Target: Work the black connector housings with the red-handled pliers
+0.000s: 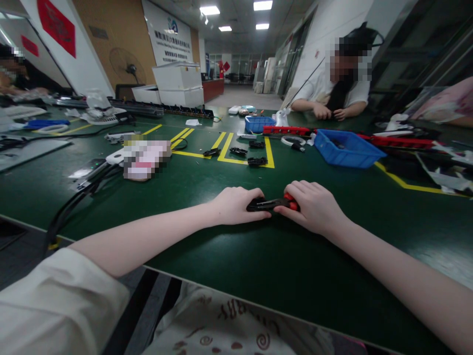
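Near the middle of the green table (221, 251), my left hand (239, 206) is closed around a small black part (254, 204). My right hand (314, 207) grips pliers with red handles (291, 201); their dark jaws point left and meet the black part. Both hands are just above the tabletop. Beyond them, several small black parts lie at the yellow tape marks, among them one black piece (257, 161) inside the taped box and another (212, 152) to its left.
A blue tray (347, 150) stands to the right, with a smaller blue tray (259, 123) behind. A phone in a pink case (146, 162) and black cables (74, 202) lie left. Across the table sits a person (332, 93); long red strips (399, 143) lie at the right.
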The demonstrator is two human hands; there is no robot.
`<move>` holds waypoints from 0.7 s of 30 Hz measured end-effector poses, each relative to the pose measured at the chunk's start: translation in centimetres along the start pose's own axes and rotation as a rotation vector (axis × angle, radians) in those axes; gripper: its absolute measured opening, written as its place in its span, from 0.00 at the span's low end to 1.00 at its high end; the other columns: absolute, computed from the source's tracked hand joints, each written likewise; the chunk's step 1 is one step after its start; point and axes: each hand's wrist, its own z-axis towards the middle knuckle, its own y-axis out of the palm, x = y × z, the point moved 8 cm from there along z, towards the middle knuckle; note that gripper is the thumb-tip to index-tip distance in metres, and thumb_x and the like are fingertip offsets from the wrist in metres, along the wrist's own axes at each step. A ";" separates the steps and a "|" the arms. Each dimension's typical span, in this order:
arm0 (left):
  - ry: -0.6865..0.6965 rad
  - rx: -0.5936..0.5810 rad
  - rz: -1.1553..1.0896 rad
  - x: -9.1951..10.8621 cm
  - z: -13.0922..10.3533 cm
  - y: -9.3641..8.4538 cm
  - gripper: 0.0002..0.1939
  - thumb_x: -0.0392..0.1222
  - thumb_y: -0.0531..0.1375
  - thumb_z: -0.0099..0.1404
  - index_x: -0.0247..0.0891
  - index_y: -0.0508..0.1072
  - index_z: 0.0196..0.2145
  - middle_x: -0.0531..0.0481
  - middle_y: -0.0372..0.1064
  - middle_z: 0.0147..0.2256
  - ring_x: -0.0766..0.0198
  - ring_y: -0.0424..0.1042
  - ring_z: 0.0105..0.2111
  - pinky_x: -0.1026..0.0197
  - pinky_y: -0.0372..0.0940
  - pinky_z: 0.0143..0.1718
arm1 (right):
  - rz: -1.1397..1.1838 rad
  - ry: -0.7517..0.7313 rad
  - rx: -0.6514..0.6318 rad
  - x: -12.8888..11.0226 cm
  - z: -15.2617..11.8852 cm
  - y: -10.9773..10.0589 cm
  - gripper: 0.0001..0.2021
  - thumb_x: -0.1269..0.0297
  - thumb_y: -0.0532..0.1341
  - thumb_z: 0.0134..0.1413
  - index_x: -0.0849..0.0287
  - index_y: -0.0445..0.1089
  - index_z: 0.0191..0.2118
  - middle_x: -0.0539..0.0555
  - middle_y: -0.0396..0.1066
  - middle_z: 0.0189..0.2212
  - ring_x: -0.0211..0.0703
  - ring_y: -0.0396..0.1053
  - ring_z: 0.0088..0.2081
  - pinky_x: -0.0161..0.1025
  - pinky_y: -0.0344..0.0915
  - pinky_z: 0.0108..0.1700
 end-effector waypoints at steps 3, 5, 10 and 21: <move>0.004 0.004 0.016 0.1 -0.1 -0.1 0.26 0.65 0.57 0.70 0.42 0.72 0.51 0.49 0.80 0.39 0.54 0.80 0.38 0.60 0.65 0.33 | 0.014 0.005 -0.002 0.0 0.0 0.0 0.24 0.39 0.51 0.67 0.56 0.67 0.35 0.59 0.72 0.33 0.48 0.65 0.33 0.44 0.57 0.37; 0.004 0.003 0.015 0.1 -0.1 -0.1 0.26 0.65 0.57 0.70 0.42 0.72 0.52 0.48 0.80 0.39 0.54 0.80 0.38 0.60 0.65 0.34 | 0.020 0.013 -0.006 0.1 0.0 0.0 0.24 0.39 0.51 0.67 0.56 0.67 0.35 0.59 0.72 0.33 0.48 0.65 0.33 0.44 0.57 0.36; -0.008 0.007 -0.003 -0.1 -0.2 -0.2 0.26 0.64 0.57 0.70 0.42 0.73 0.54 0.48 0.81 0.41 0.55 0.80 0.38 0.60 0.68 0.35 | 0.047 0.017 -0.029 0.2 0.0 0.2 0.24 0.39 0.50 0.67 0.55 0.64 0.33 0.57 0.70 0.30 0.46 0.63 0.30 0.44 0.57 0.35; 0.045 0.016 0.070 0.0 -0.2 -0.3 0.26 0.62 0.54 0.73 0.45 0.74 0.59 0.47 0.82 0.39 0.55 0.81 0.35 0.60 0.67 0.34 | 0.129 0.039 -0.079 0.0 0.2 0.7 0.18 0.44 0.57 0.62 0.54 0.62 0.33 0.57 0.70 0.31 0.46 0.65 0.31 0.43 0.60 0.32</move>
